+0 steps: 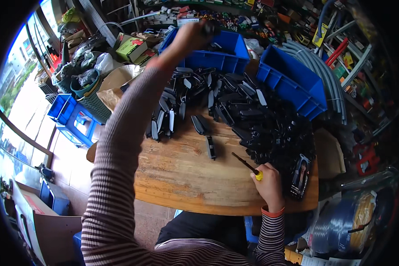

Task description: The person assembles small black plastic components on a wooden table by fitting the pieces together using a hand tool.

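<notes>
My left hand (189, 36) is stretched far forward over the left blue plastic bin (228, 62). Its fingers are closed round a dark, blurred part (210, 28), whose shape I cannot make out. Near the front of the wooden table, my right hand (269, 182) grips a screwdriver by its yellow handle (259, 176). The dark shaft (244, 162) points up and to the left. Two loose black plastic parts lie mid-table: an elongated one (201, 125) and a narrower one (210, 147) in front of it. Behind them spreads a big heap of similar black parts (252, 113).
A second blue bin (292, 82) stands at the back right. A phone (300, 177) with a lit screen leans near the table's right edge. Beyond it are grey coiled conduit (339, 95) and wrapped wire reels (341, 226). Brown paper (115, 88) and baskets stand at the left.
</notes>
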The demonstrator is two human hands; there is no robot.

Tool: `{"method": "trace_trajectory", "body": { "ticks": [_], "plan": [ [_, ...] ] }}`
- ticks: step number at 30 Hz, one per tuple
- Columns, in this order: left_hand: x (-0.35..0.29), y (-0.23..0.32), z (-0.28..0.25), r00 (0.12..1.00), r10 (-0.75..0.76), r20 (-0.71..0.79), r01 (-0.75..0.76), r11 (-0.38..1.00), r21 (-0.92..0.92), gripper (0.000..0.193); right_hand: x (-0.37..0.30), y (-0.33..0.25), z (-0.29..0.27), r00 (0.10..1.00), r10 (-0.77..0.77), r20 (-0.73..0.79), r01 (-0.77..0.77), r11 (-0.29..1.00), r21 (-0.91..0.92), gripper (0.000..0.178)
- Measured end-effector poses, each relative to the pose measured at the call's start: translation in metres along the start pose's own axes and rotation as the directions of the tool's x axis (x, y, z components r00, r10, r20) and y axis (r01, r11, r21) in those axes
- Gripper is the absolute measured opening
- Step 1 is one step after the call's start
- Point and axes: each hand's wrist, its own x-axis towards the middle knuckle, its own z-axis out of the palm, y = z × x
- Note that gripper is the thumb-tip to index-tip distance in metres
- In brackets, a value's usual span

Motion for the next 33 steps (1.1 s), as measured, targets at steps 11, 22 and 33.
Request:
{"method": "trace_trajectory", "body": {
  "ticks": [11, 22, 33],
  "plan": [
    [-0.184, 0.046, 0.084, 0.58, 0.799, 0.16, -0.767, 0.601, -0.224, 0.042, -0.001, 0.01, -0.001, 0.996, -0.075, -0.047, 0.075, 0.997, -0.014, 0.017],
    [-0.05, 0.023, 0.023, 0.69, 0.632, -0.352, -0.682, 0.731, -0.026, 0.024, -0.002, 0.006, 0.007, 0.993, -0.102, -0.064, 0.101, 0.995, -0.013, 0.018],
    [-0.061, -0.049, 0.101, 0.97, -0.069, 0.233, -0.037, 0.906, 0.422, 0.03, -0.007, 0.007, 0.007, 0.995, -0.087, -0.053, 0.085, 0.996, -0.033, 0.019]
  ]
}}
